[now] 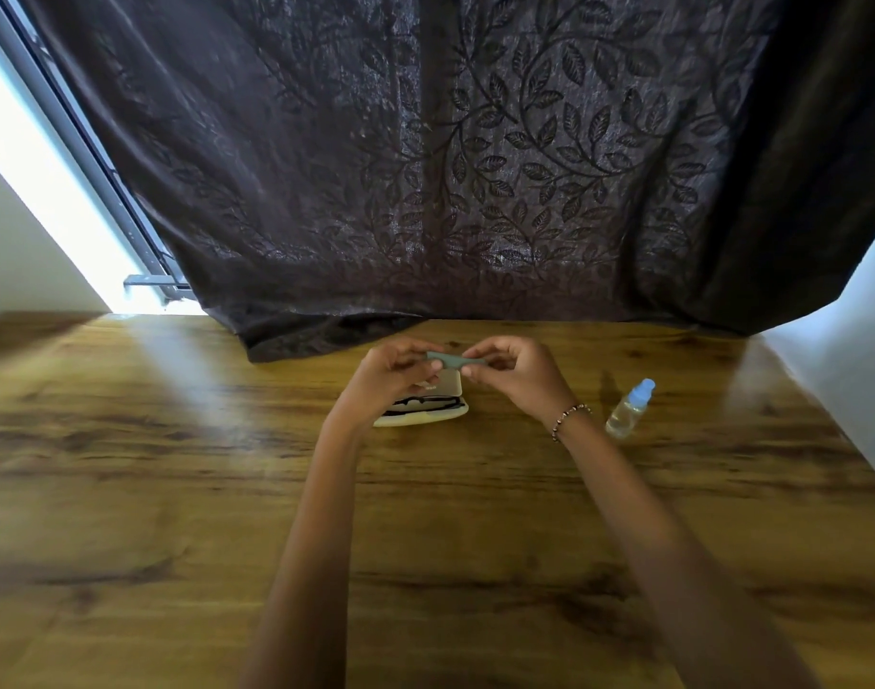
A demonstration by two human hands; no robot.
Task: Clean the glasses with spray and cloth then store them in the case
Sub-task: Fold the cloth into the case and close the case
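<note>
A cream glasses case (455, 414) lies open on the wooden table, with dark-framed glasses (425, 404) resting inside it. Just above the case, my left hand (393, 377) and my right hand (517, 372) pinch the two ends of a small folded grey-green cloth (454, 362) between them. The hands hide part of the case lid. A small clear spray bottle (629, 410) with a pale blue cap stands to the right of my right wrist, untouched.
A dark leaf-patterned curtain (425, 166) hangs behind the table and drapes onto its far edge. A bright window strip (37, 181) shows at the left. The wooden table (177, 489) stretches wide toward me.
</note>
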